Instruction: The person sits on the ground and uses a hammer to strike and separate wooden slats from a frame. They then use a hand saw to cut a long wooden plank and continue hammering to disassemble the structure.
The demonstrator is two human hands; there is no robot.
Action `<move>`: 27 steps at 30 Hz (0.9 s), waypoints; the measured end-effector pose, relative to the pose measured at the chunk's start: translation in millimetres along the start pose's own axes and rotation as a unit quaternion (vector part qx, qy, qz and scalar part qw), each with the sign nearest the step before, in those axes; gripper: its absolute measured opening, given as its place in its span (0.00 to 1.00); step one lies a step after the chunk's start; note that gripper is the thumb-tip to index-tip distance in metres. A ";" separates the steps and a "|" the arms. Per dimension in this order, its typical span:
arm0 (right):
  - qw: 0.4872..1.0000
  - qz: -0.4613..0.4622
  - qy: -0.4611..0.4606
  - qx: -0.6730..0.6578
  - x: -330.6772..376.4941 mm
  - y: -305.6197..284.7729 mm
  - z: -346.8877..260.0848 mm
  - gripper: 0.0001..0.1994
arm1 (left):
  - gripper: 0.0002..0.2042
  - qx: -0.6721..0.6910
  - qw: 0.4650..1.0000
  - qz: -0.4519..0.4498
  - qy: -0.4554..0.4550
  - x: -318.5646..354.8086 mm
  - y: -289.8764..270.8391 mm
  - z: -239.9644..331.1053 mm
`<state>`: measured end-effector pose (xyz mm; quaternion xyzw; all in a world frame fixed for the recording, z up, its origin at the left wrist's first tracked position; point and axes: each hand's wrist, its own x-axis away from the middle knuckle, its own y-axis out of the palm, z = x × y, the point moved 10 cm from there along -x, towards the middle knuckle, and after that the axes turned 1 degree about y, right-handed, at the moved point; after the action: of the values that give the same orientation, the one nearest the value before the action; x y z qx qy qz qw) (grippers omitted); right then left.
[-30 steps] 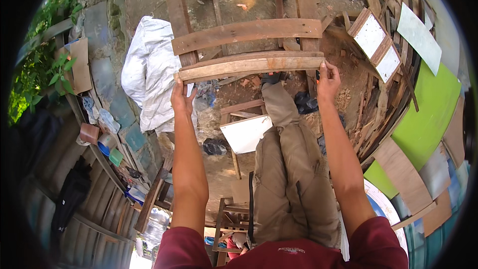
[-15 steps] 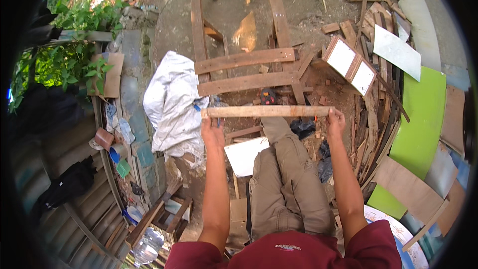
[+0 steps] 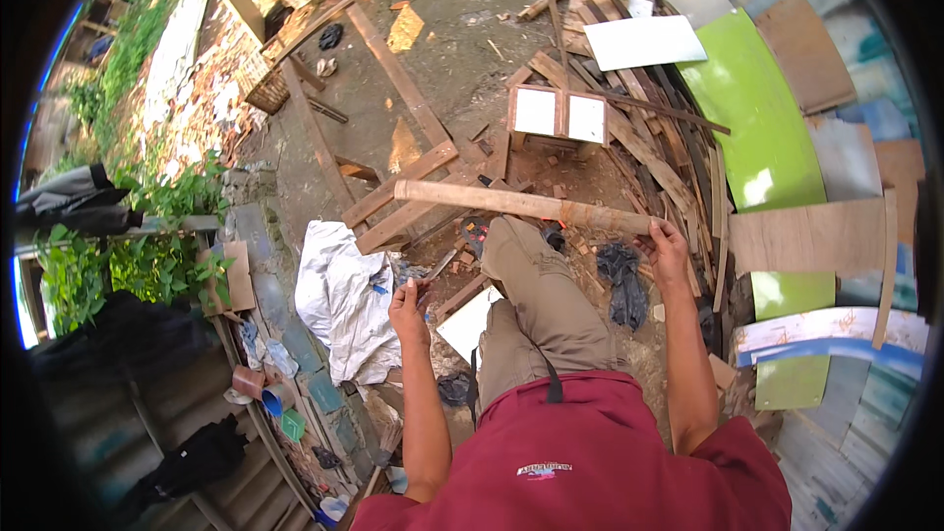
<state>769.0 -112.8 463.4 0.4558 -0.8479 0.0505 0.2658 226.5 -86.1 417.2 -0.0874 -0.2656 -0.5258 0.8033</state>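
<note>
My right hand [image 3: 666,254] grips the right end of a pale wooden slat [image 3: 521,203], which is held out over my knees. The slat's left end overlaps a brown wooden frame [image 3: 401,71] of long rails and crosswise slats; whether they touch I cannot tell. My left hand [image 3: 409,315] is off the slat, lower and to the left, with its fingers pinched. A thin narrow piece shows at those fingertips, too small to name. Beside that hand lies a crumpled white sack [image 3: 339,310].
Scrap timber [image 3: 654,152] is piled to the right, with a small wooden piece with white panels [image 3: 558,115] in front. Beyond it lie a green sheet [image 3: 762,128] and several boards. A black plastic bag [image 3: 619,285] lies beside my legs. A low wall [image 3: 315,374] runs along the left.
My left hand has let go of the slat's left end and moved down. The slat now tilts, left end higher, in my right hand alone. The view has turned and shifted.
</note>
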 end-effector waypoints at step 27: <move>0.979 0.075 0.066 -0.180 64.5 -80.4 -12.1 0.09 | 0.38 -0.198 0.880 -0.373 -0.218 141.4 335.4 -84.9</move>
<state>809.6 -203.6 493.2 0.3317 -0.8553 -0.0528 0.3946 597.1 -89.8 465.5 -0.2513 -0.3371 -0.7960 0.4353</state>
